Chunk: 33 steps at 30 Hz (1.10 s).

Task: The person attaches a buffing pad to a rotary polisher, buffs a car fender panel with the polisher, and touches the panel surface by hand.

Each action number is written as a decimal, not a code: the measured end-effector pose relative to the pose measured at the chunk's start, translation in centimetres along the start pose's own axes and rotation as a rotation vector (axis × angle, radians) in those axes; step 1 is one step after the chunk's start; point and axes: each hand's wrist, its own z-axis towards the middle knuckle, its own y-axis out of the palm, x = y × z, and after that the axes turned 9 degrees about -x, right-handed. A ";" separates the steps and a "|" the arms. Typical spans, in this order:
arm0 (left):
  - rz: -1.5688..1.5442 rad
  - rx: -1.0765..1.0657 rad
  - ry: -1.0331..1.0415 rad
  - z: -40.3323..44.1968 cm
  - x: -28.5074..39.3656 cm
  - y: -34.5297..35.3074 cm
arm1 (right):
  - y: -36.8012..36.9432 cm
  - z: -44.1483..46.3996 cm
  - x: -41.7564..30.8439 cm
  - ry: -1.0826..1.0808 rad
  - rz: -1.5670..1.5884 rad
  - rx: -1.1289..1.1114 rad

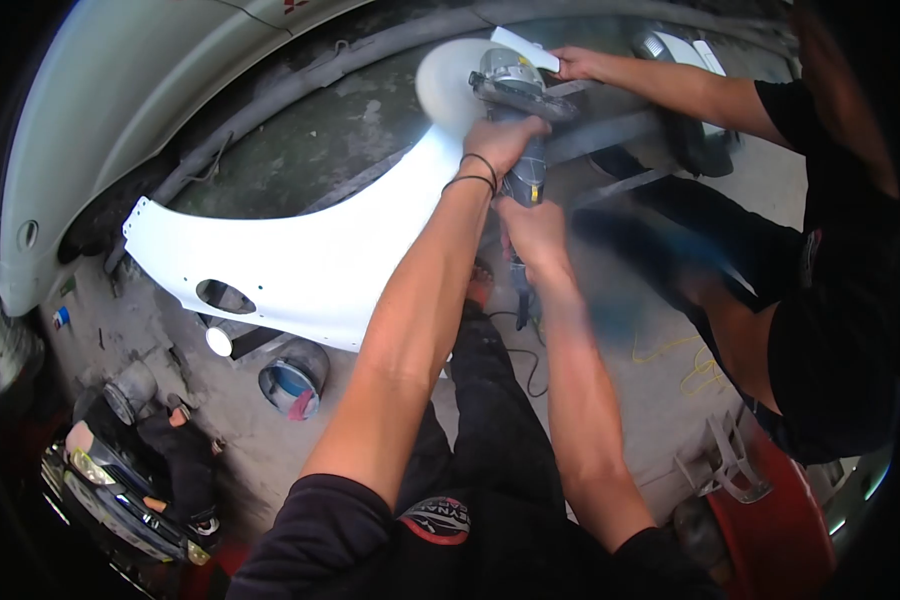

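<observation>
A power polisher (526, 165) runs away from me, its broad pale round pad (452, 88) blurred at the front. My left hand (505, 142), with dark bands at the wrist, is closed round the body behind the metal head. Further back, my right hand (535, 232) is wrapped round the rear handle. The pad is at the upper end of a white car fender (300, 262); whether they touch cannot be made out. Just right of the pad, another person's hand (572, 64) holds a white strip-like piece (526, 48).
The other person (850, 300) stands close on my right. A bucket with bluish contents (293, 378) is on the floor below the fender. A pale car body (100, 110) fills the upper left. A yellow cord (705, 370) lies at right, and someone crouches (180, 450) at lower left.
</observation>
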 end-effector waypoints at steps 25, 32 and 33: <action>-0.090 0.147 0.159 -6.0 -6.0 0.1 | -0.7 -3.7 6.2 0.019 -0.160 -0.022; 0.104 0.184 0.077 -2.4 -6.4 0.8 | -0.7 -1.2 6.7 0.085 -0.066 0.035; 0.162 0.149 0.087 -2.2 -6.5 0.7 | -0.8 -0.9 7.0 0.085 -0.033 0.035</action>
